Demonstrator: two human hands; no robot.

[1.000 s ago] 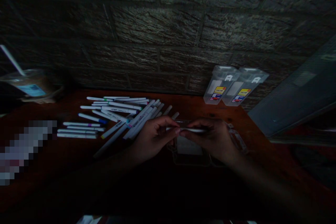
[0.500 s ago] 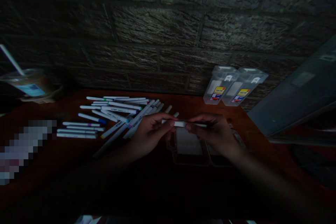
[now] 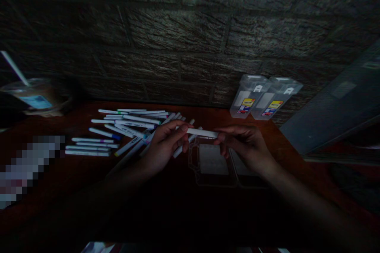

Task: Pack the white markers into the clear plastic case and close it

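Observation:
A white marker pen [image 3: 202,132] is held level between both hands, above the table. My left hand [image 3: 166,142] pinches its left end between thumb and fingertips. At the other end, my right hand [image 3: 245,142] is closed on the marker in the same way. Beneath and just past the hands lies an open clear plastic case [image 3: 213,160], partly covered by my right hand. Many white markers [image 3: 130,126] with coloured ends lie heaped to the left, some of them hidden behind my left hand.
Two clear lidded containers [image 3: 245,97] with yellow labels stand against the brick wall [image 3: 178,31] at the back right. A plastic cup with a straw [image 3: 35,95] stands far left. A blurred-out item [image 3: 29,170] lies on the wooden table [image 3: 80,126]. A grey panel [image 3: 332,99] rises at the right.
My hands have drawn apart and risen slightly. More of the marker's middle shows between them, and more of the clear case is uncovered.

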